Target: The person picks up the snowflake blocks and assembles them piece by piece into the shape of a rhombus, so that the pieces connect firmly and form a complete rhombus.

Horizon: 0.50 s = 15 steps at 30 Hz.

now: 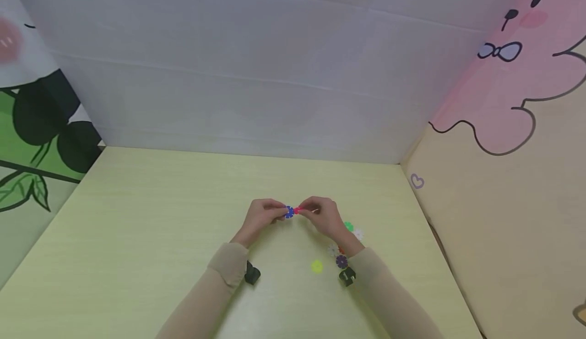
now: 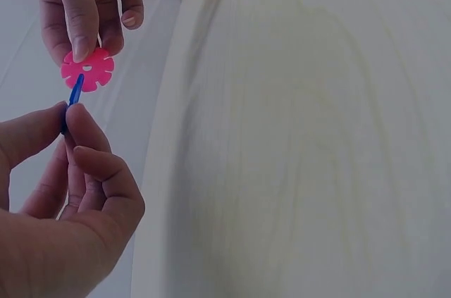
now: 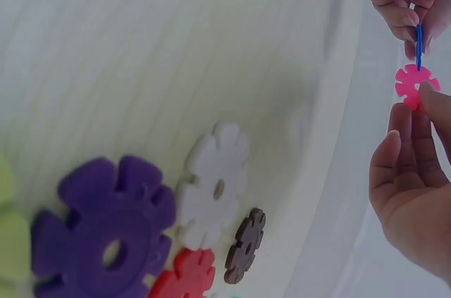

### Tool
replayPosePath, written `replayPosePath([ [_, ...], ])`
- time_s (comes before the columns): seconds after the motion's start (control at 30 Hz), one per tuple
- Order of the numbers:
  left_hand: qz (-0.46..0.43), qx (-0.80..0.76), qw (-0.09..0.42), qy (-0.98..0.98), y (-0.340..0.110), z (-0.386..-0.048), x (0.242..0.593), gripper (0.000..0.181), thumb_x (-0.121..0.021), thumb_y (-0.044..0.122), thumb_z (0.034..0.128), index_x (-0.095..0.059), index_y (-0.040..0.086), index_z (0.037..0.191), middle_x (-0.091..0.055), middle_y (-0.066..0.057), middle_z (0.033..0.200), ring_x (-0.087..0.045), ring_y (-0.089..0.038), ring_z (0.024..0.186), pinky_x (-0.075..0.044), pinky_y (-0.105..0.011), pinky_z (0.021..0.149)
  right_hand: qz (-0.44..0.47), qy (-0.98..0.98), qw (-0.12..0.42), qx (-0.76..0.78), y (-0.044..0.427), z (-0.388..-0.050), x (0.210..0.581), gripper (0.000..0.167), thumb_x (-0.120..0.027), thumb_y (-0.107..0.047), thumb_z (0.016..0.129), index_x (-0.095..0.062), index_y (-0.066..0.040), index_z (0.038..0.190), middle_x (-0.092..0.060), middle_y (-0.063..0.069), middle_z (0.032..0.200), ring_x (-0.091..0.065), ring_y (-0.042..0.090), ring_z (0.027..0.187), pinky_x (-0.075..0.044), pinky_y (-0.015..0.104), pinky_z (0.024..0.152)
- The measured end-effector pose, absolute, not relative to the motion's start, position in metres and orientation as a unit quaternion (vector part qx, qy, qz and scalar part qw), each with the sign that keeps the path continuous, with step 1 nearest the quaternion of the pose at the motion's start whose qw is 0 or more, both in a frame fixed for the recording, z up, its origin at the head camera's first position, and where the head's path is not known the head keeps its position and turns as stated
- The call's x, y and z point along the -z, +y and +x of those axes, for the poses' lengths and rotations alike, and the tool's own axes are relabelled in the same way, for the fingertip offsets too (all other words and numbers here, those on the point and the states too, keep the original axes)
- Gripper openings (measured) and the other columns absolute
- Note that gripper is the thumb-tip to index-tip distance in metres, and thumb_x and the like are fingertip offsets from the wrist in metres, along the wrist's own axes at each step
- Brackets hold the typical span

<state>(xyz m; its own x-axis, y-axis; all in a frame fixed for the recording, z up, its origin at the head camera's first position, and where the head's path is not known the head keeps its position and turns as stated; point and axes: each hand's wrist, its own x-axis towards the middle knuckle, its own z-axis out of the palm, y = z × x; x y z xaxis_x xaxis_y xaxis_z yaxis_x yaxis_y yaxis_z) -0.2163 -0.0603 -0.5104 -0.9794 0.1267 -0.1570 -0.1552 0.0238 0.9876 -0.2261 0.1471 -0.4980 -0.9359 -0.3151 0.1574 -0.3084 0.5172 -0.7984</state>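
Note:
My left hand [image 1: 264, 216] pinches a blue notched disc [image 1: 289, 212], a flower-shaped plastic piece, between thumb and fingertips. Opposite it, my right hand [image 1: 323, 216] pinches a pink notched disc [image 1: 296, 210] by its edge. Seen in the left wrist view, the blue disc [image 2: 75, 92] stands edge-on, and its edge meets the face-on pink disc [image 2: 91, 76] at one side. The right wrist view shows the blue disc [image 3: 419, 48] crossing the rim of the pink disc [image 3: 411, 85]. How deep the notches engage cannot be told. Both hands are raised over the table.
Loose notched discs lie by my right forearm: purple [image 1: 342, 261], green [image 1: 349, 226], white [image 1: 333, 250], another white [image 1: 358, 234], and yellow [image 1: 317, 266]. A red disc [image 3: 184, 275] and a brown disc [image 3: 245, 245] show close up. Walls surround the pale table [image 1: 174, 201].

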Motion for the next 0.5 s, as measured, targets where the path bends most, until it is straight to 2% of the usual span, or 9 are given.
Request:
replayPosePath([
  [0.5, -0.018, -0.7, 0.095, 0.707, -0.0619, -0.2128, 0.5093, 0.017, -0.076, 0.016, 0.0828, -0.074, 0.002, 0.091, -0.07, -0.011, 0.082, -0.066, -0.021, 0.072, -0.049, -0.03, 0.066, -0.196, 0.869, 0.015, 0.454, 0.1429, -0.2268, 0.4953, 0.007, -0.073, -0.012, 0.085, -0.072, -0.013, 0.091, -0.068, -0.007, 0.087, -0.064, 0.008, 0.078, -0.051, 0.025, 0.07],
])
